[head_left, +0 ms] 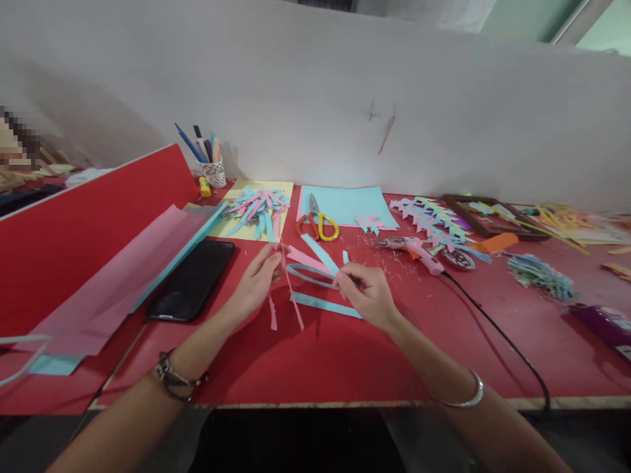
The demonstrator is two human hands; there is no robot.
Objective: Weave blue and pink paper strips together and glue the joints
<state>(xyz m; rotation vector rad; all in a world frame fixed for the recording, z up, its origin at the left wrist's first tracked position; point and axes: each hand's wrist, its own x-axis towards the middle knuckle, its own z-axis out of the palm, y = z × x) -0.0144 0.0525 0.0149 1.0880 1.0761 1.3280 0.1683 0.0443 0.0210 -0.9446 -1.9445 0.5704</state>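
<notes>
My left hand [259, 277] pinches a thin pink paper strip [292, 297], whose narrow ends hang over the red table. My right hand [369, 293] is closed at the fingertips on several paper strips: a light blue strip [319, 253] points up and left, a pink strip [308, 260] runs toward my left hand, and a blue loop [308, 276] curves below them. Another flat blue strip [325, 305] lies on the table under my hands. Scissors [315, 223] with red and yellow handles rest just beyond them.
A black phone [191, 282] lies left beside pink paper [108, 282]. Behind are a pile of cut strips [259, 209], blue sheets [352, 200] and a pen cup [213, 172]. On the right are a pink glue gun [414, 251] with a black cord [486, 315] and a folded paper chain [428, 220].
</notes>
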